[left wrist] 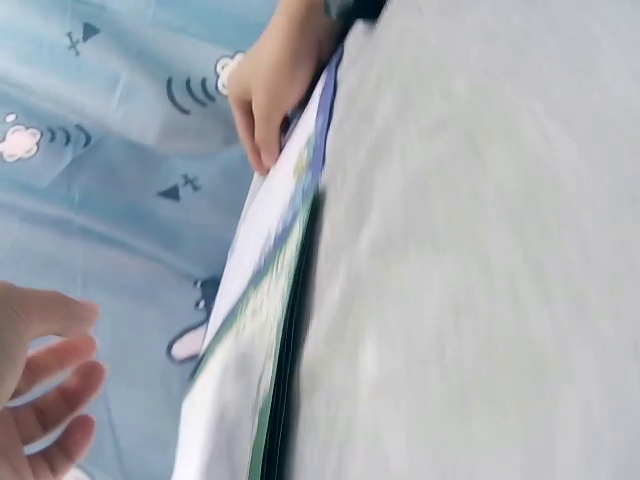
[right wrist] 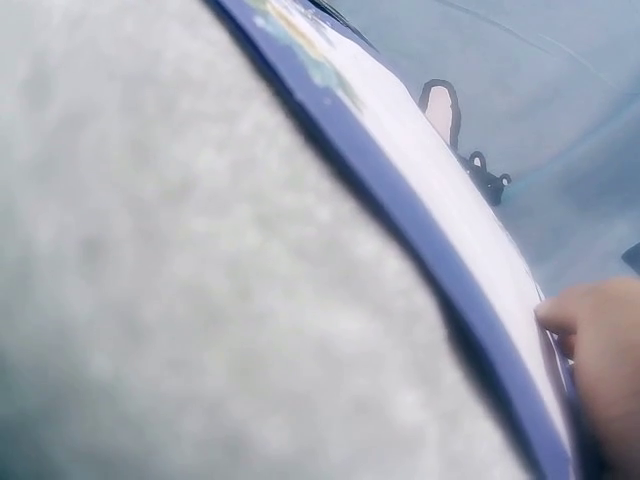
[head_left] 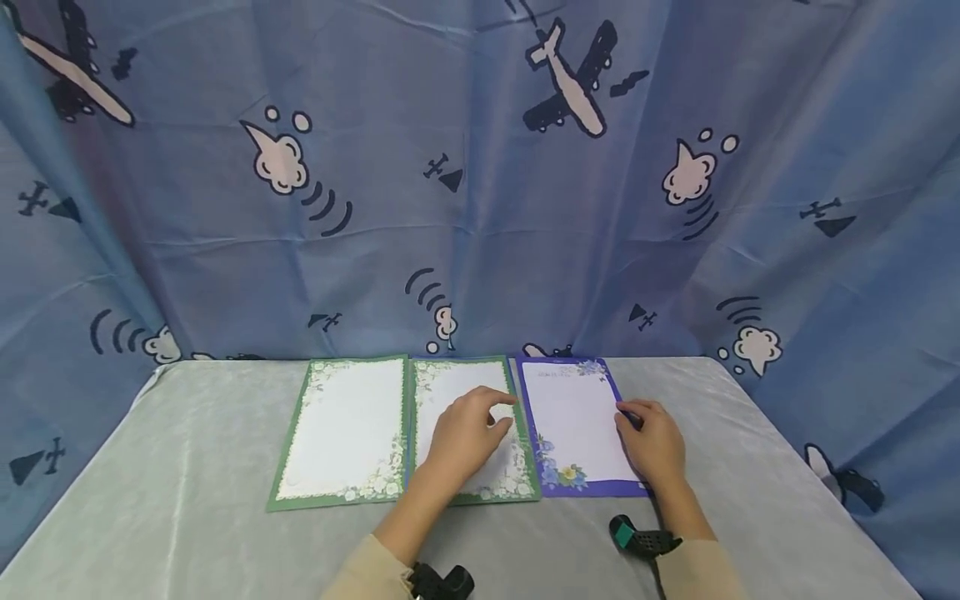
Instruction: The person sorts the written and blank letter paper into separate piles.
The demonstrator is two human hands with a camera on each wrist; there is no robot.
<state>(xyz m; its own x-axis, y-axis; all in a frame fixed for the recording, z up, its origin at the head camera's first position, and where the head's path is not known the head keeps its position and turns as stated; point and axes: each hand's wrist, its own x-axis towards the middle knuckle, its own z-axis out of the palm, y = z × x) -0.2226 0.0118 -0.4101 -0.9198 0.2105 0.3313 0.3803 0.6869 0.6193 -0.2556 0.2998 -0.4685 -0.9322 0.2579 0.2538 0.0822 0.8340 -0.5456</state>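
Three bordered sheets of paper lie side by side: a green-bordered sheet (head_left: 341,433) at left, a second green-bordered sheet (head_left: 442,387) in the middle, and a purple-bordered sheet (head_left: 570,417) with printed flowers at right. Over the middle sheet is my left hand (head_left: 465,433), thumb and fingers loosely bent with a gap between them. In the left wrist view, that left hand (left wrist: 45,385) holds nothing. My right hand (head_left: 654,437) pinches the right edge of the purple-bordered sheet. The right wrist view shows this sheet (right wrist: 440,180) bowed, its edge at the right hand's fingers (right wrist: 560,312).
A pale grey cloth (head_left: 210,450) covers the table. Behind it hangs a blue curtain (head_left: 390,283) printed with planes and clouds. Black wrist devices (head_left: 645,540) are on both forearms.
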